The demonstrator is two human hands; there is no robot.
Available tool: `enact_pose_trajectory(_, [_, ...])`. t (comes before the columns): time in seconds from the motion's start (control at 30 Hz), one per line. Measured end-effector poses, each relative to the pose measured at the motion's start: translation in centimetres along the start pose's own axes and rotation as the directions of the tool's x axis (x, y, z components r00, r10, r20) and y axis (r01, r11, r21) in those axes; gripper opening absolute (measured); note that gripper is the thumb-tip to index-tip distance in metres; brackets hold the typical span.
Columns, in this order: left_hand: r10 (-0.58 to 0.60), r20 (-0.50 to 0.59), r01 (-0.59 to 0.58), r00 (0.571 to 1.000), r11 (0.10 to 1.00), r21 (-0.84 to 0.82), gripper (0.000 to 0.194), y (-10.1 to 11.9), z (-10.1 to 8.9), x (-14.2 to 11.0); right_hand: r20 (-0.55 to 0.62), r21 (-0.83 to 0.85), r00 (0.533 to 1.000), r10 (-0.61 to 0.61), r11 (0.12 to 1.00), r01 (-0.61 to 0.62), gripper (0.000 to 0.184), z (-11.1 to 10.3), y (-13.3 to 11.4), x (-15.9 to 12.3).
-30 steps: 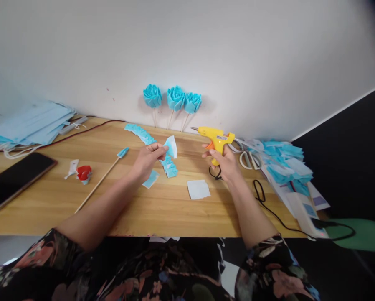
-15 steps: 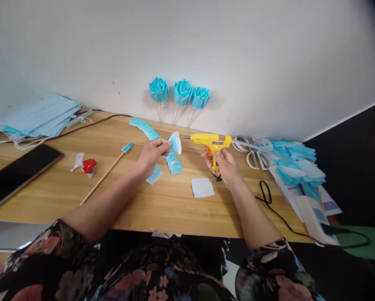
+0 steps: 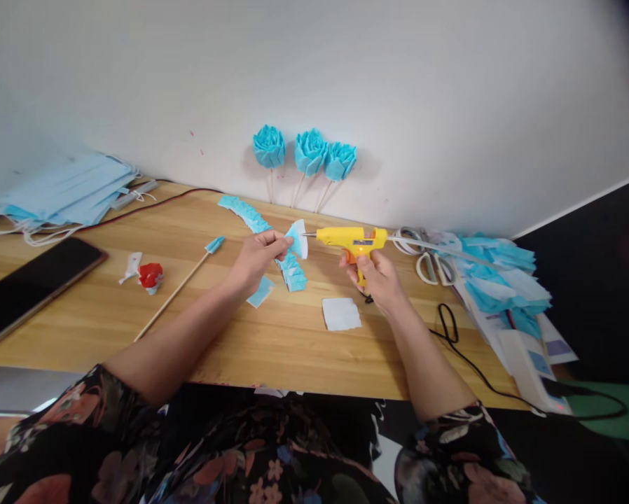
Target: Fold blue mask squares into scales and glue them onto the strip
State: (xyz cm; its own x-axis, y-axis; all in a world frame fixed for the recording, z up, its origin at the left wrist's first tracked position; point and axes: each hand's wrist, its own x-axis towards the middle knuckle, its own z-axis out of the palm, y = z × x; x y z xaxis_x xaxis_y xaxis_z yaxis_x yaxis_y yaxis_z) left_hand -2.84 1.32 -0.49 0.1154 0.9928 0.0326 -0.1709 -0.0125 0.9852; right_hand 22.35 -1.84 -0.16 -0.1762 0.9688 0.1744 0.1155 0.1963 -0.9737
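One fan-shaped blue-and-white cloth piece (image 3: 297,240) is pinched by the left hand (image 3: 258,259) above the wooden surface (image 3: 283,353), towards its far edge; a yellow pistol-shaped glue gun (image 3: 338,236) is clasped in the right hand (image 3: 380,277). Gluing seems underway; steady aim is needed.

A level yellow glue gun (image 3: 350,239) points at a flared blue piece (image 3: 298,243)

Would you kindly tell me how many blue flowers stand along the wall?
3: the left flower, the middle flower and, close beside it, the right flower. None appears hidden.
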Motion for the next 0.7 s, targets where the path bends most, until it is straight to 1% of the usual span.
enact_pose_trajectory(0.27, [-0.005,0.001,0.005,1.0,1.0,0.028,0.029,0.15,0.12,-0.06,-0.02,-0.02,1.0,0.017,1.0,-0.017,0.043,0.22,-0.23,-0.04])
enact_pose_trajectory(0.43, [-0.007,0.008,0.007,1.0,1.0,0.008,0.026,0.21,0.18,-0.15,-0.012,-0.017,1.0,0.021,1.0,-0.021,0.042,0.21,-0.31,0.0])
enact_pose_trajectory(0.7, [-0.018,0.004,0.018,1.0,1.0,0.001,0.025,0.1,0.09,-0.06,-0.015,-0.07,1.0,0.026,0.997,-0.027,0.042,0.1,-0.14,-0.09])
